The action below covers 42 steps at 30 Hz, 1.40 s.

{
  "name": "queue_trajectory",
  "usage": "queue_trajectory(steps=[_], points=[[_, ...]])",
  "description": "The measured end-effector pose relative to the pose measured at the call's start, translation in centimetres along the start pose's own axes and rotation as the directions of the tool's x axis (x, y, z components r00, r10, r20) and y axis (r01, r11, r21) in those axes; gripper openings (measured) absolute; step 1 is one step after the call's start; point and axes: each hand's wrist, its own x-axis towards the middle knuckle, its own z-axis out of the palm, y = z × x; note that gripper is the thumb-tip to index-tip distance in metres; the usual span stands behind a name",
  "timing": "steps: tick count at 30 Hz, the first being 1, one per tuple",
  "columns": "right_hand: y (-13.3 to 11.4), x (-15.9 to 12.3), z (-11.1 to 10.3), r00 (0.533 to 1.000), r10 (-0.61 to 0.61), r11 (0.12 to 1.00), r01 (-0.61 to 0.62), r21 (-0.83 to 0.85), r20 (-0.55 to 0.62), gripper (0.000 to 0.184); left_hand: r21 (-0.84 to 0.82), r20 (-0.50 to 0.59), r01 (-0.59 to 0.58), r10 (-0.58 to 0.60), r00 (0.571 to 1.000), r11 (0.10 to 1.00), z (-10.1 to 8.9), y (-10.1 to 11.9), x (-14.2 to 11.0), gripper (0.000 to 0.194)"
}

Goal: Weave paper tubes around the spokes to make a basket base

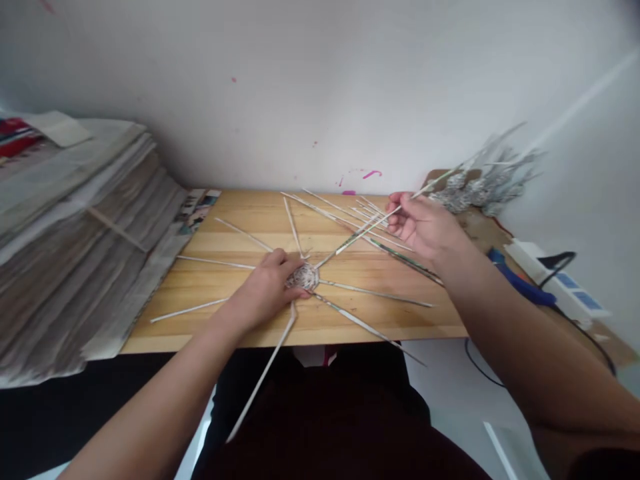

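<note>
A small round woven base (306, 276) of rolled paper lies on the wooden board, with several thin paper sticks fanning out from it like spokes. My left hand (275, 277) grips the base at its left side, thumb below and fingers over the top, hiding part of the weave. Raised over the right of the board, my right hand (417, 220) pinches a long thin paper stick (373, 230). Its lower end reaches near an upper-right spoke; whether they are joined I cannot tell. Several loose paper sticks (325, 212) lie behind and below my right hand.
A tall stack of newspapers (95, 227) stands on the left. At the back right is a bundle of silvery-grey woven pieces (465, 190). Blue-handled pliers (520, 280) lie by a white power strip (560, 280) with a black cable. A white wall rises behind the board (200, 333).
</note>
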Motion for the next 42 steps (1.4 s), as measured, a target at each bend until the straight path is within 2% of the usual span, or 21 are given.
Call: queue_trajectory(steps=[3,6,11,17,22,27,33,35,38,40,42], points=[[2.5,0.8,2.8,0.999,0.046,0.999,-0.046,-0.006,-0.024,0.014,-0.001,0.0,0.016,-0.016,1.0,1.0,-0.2,0.3,0.0,0.055],[3.6,1.0,4.6,0.999,0.032,0.997,-0.032,-0.064,-0.004,0.017,-0.011,0.016,0.034,-0.034,0.999,0.999,-0.4,0.7,0.0,0.054],[4.9,-0.2,6.2,0.998,-0.02,0.974,0.034,-0.222,0.065,0.024,-0.006,0.016,0.02,-0.02,1.0,1.0,-0.6,1.0,0.1,0.053],[6.5,-1.0,7.3,0.984,0.126,0.879,-0.053,-0.474,0.124,0.014,-0.02,0.025,0.021,-0.021,0.999,1.0,-0.6,0.9,0.0,0.053],[6.7,-0.5,8.5,0.987,0.161,0.928,-0.148,-0.341,0.012,0.013,0.006,0.044,0.037,-0.037,0.998,0.999,-0.7,1.0,0.1,0.056],[6.4,0.1,7.8,0.972,0.202,0.942,-0.226,-0.248,-0.116,0.036,0.004,0.028,0.029,-0.029,0.999,1.0,-0.6,0.9,0.1,0.058],[5.9,-0.1,5.4,0.941,0.287,0.902,-0.329,-0.279,-0.182,0.049,0.001,0.042,0.04,-0.04,0.998,0.999,-0.7,0.9,0.1,0.055],[6.0,-0.5,5.3,0.957,0.244,0.91,-0.281,-0.305,-0.154,0.043,0.005,0.041,0.04,-0.04,0.998,0.999,-0.7,1.0,0.1,0.055],[6.3,-1.0,5.5,0.991,0.135,0.918,-0.131,-0.375,-0.018,0.021,0.006,0.037,0.037,-0.037,0.999,0.999,-0.7,1.0,0.1,0.055],[6.3,-1.0,5.7,0.987,0.126,0.884,-0.065,-0.463,0.101,0.013,0.007,0.031,0.033,-0.033,0.999,0.999,-0.7,1.0,0.1,0.054],[6.0,-0.7,5.8,0.97,0.154,0.812,-0.016,-0.584,0.188,0.015,0.012,0.027,0.03,-0.03,0.999,0.999,-0.7,1.1,0.1,0.052]])
